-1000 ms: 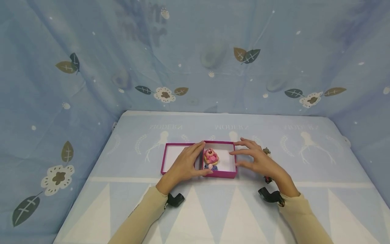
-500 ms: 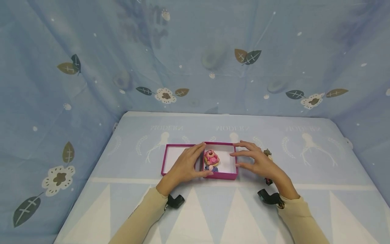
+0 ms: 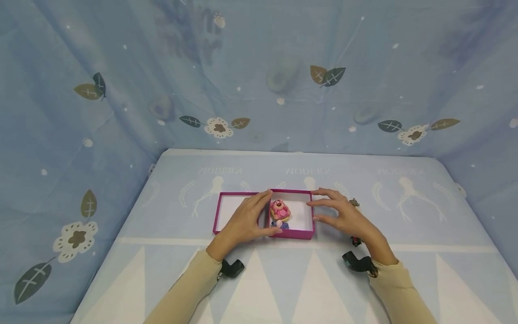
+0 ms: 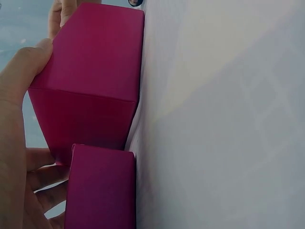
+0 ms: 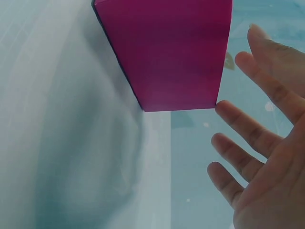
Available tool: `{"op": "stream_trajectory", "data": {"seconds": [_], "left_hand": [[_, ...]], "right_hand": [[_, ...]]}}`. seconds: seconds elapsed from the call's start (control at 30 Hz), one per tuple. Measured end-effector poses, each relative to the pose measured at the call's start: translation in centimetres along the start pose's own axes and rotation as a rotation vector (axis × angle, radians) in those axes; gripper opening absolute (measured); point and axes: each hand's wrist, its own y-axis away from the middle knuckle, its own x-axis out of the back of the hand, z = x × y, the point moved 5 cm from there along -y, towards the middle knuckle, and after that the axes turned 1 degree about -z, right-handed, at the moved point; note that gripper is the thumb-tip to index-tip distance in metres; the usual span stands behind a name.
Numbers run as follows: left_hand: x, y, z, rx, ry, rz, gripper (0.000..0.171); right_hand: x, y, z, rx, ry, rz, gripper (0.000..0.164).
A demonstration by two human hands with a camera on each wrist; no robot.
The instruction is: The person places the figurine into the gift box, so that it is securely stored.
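A magenta box (image 3: 298, 234) with a white inside lies open side up on the table. Inside it, on the left, are a pink bear figure (image 3: 280, 210) and a small blue-and-pink piece (image 3: 280, 224). My left hand (image 3: 246, 219) grips the box's left side, thumb on the front rim and fingers reaching to the back left corner. Fingers of my right hand (image 3: 344, 216) are spread at the right rim; in the right wrist view the box's magenta wall (image 5: 171, 52) stands beside those fingers. A shallow magenta lid (image 3: 216, 216) lies to the left, partly hidden by the left hand.
A small dark-and-brown figure (image 3: 354, 203) lies right of the box, mostly hidden behind the right hand and wrist. A patterned light cloth (image 3: 162, 270) covers the table. Blue printed curtains (image 3: 259, 90) hang at the back and sides.
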Motion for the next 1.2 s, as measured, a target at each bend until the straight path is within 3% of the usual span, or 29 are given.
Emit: {"op": "stream_trajectory", "data": {"seconds": [0.37, 0.67, 0.87, 1.2], "left_hand": [[0.0, 0.1, 0.0, 0.001, -0.001, 0.0, 0.101], [-0.1, 0.1, 0.0, 0.002, -0.008, -0.004, 0.101], [-0.2, 0.0, -0.1, 0.013, -0.021, -0.022, 0.103], [0.0, 0.1, 0.0, -0.007, -0.024, -0.003, 0.102]], "right_hand": [[0.8, 0.3, 0.0, 0.024, 0.028, 0.03, 0.042], [3.7, 1.3, 0.7, 0.036, 0.098, 0.101, 0.05], [5.9, 2.6, 2.2, -0.033, 0.136, 0.139, 0.055], [7.5, 4.7, 3.6, -0.217, 0.182, 0.061, 0.064]]}}
